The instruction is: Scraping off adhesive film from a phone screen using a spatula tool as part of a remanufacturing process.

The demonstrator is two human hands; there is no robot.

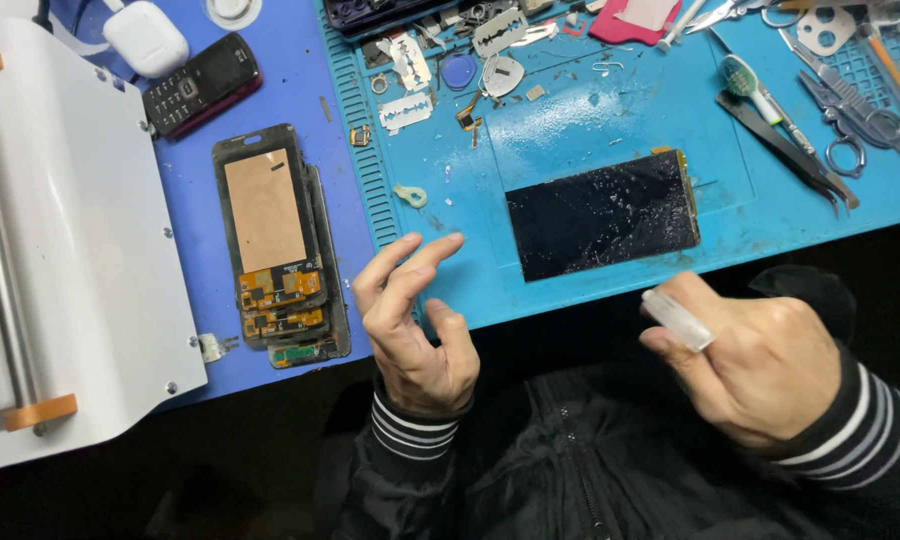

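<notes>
A cracked black phone screen [602,214] lies flat on the blue work mat [610,110], dusted with glass crumbs. My left hand [415,325] hovers at the mat's near edge, left of the screen, fingers apart and holding nothing. My right hand [755,360] is off the table's near edge, below the screen's right end, closed around a small clear plastic piece [678,320] that sticks out between thumb and fingers.
A stack of opened phone frames [275,245] lies to the left, next to a white machine [70,230]. At the back left are a keypad phone [202,85] and a white earbud case [146,38]. Razor blades [406,112], tweezers [790,150], scissors [850,120] and small parts litter the mat's far side.
</notes>
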